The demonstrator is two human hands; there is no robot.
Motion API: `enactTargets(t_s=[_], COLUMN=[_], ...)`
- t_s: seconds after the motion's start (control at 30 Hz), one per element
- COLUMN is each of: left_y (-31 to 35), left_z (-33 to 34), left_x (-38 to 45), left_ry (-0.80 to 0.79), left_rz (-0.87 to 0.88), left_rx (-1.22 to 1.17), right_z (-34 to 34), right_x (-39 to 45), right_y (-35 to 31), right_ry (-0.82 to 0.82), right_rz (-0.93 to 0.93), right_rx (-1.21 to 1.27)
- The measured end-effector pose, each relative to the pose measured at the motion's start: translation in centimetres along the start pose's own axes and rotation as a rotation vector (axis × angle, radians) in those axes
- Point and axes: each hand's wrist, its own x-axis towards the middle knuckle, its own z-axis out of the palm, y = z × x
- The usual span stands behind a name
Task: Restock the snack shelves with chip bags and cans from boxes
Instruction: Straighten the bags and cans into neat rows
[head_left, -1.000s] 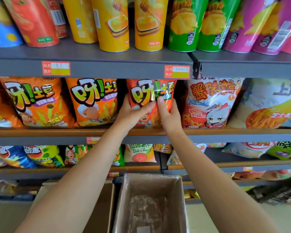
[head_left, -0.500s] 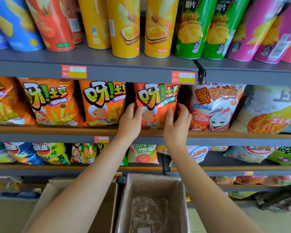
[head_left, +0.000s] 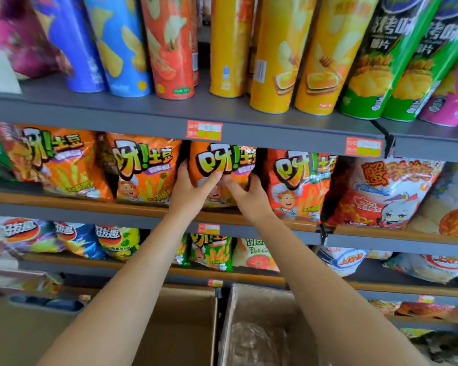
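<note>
An orange chip bag (head_left: pixel 224 161) stands upright in the middle of the grey middle shelf (head_left: pixel 148 216). My left hand (head_left: pixel 192 190) grips its left edge, thumb across the front. My right hand (head_left: pixel 250 198) grips its right edge, thumb also on the front, and the two thumbs nearly meet. Matching orange bags (head_left: pixel 143 173) stand to the left, and a redder bag (head_left: pixel 298 180) stands to the right. Two open cardboard boxes sit below my arms: the left box (head_left: pixel 177 328) and the right box (head_left: pixel 259 331), which holds crumpled clear plastic.
Tall chip cans (head_left: pixel 273 56) in blue, red, yellow, green and pink line the top shelf (head_left: pixel 148 114). A white and red bag (head_left: pixel 381 196) stands at the right. Green, blue and white bags (head_left: pixel 212 253) fill the lower shelf.
Both hands have left the redder bag and moved one place left onto the orange bag. The view has shifted left and closer to the shelves.
</note>
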Motion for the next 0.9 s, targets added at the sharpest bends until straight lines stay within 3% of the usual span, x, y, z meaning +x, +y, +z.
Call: enactTargets(t_s=[0.23, 0.53, 0.77, 0.9], left_y=[-1.2, -0.9, -0.9, -1.0], left_z=[-0.5, 0.4, 0.8, 0.3], left_x=[1.6, 2.8, 2.7, 1.7], left_ry=[-0.040, -0.080, -0.045, -0.073], left_rz=[-0.045, -0.127, -0.112, -0.063], left_rx=[-0.089, -0.259, -0.216, -0.014], right_z=[0.2, 0.6, 1.6, 1.7], right_x=[0.2, 1.5, 1.8, 0.2], right_y=[0.0, -0.3, -0.1, 0.3], right_ry=[0.018, 0.059, 0.145, 0.277], right_rz=[-0.160, -0.049, 0.015, -0.017], right_rx=[0.035, 0.179, 0.166, 0.022])
